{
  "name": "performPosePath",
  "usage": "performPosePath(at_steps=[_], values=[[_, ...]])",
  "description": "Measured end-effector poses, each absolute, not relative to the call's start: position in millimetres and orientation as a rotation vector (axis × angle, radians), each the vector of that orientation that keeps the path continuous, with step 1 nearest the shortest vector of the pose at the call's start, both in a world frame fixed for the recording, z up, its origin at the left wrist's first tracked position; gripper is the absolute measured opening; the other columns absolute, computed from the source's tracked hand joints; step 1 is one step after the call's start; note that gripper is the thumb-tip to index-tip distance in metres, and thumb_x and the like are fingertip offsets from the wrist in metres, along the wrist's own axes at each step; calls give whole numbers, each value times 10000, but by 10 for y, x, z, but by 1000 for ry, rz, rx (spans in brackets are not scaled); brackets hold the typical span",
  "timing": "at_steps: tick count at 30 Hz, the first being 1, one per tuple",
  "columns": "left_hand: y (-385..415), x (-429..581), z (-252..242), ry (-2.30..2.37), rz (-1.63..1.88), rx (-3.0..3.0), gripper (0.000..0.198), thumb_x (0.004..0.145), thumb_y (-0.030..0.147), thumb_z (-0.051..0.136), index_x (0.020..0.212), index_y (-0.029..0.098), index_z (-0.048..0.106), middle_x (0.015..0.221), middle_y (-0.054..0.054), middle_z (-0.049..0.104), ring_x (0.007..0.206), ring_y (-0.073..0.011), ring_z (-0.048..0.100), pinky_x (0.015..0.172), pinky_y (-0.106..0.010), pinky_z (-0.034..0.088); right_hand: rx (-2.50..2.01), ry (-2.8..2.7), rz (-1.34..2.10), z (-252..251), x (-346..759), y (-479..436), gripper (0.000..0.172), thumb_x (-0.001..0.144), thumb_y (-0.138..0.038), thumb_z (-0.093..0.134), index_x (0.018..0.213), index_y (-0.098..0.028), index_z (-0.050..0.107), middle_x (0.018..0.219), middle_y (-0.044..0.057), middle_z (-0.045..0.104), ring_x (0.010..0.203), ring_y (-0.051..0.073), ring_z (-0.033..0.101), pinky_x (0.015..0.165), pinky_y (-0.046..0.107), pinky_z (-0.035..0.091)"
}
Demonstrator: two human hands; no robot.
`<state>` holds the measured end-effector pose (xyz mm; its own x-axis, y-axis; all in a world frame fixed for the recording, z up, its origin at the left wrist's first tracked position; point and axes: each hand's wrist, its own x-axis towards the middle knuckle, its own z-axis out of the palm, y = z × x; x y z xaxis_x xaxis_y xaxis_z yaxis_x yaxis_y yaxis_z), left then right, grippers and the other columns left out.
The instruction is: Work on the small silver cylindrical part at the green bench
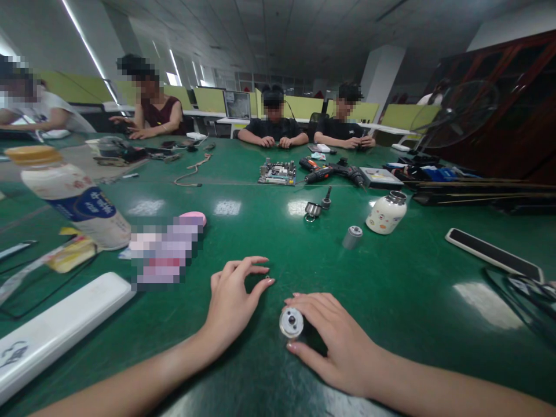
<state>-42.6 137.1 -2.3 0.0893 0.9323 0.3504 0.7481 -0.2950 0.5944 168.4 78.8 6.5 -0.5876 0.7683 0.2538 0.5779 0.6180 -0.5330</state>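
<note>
My right hand (336,339) curls its thumb and fingers around an upright silver metal cylinder (291,324), which looks like a small motor. A dark centre and small holes mark its pale top face. To its left, my left hand (234,295) hovers low over the green table, thumb and middle finger drawn close together. Something tiny, perhaps a ring, sits between those tips, too small to make out. A second silver cylinder (352,237) stands upright farther off. Beyond it are a metal cap with a ring (312,211) and a small dark metal part (326,199).
A cream flask (386,213) and a phone-like slab (493,253) lie to the right. Power drills (332,171) and a circuit board (277,172) are farther back. On the left stand a drink bottle (73,197) and a long white box (65,330). Several people sit across the table.
</note>
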Motion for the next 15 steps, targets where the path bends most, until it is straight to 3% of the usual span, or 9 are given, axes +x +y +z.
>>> performPosePath(at_steps=[3,8,15], values=[[1364,-420,-20,1619,1120,2071,223,775,262,718,986,266,648,851,22,742,945,-241,619,869,-428,396,-1068,-2379,553,62,1685,792,395,868,-309,605,1231,-200,496,1262,70,586,1183,212,505,1017,373,381],[1210,-349,8,1236,1615,1960,107,804,219,699,880,226,624,861,-4,662,838,-185,618,785,-349,483,-1051,-2371,559,64,1682,794,386,871,-309,601,1226,-201,496,1254,75,589,1171,216,511,1002,374,391],[946,-283,29,866,1499,2103,248,771,98,718,941,237,604,835,-17,668,895,-189,562,761,-315,499,-1023,-2367,560,62,1670,794,361,881,-290,590,1217,-206,490,1238,78,587,1147,216,518,977,376,405]])
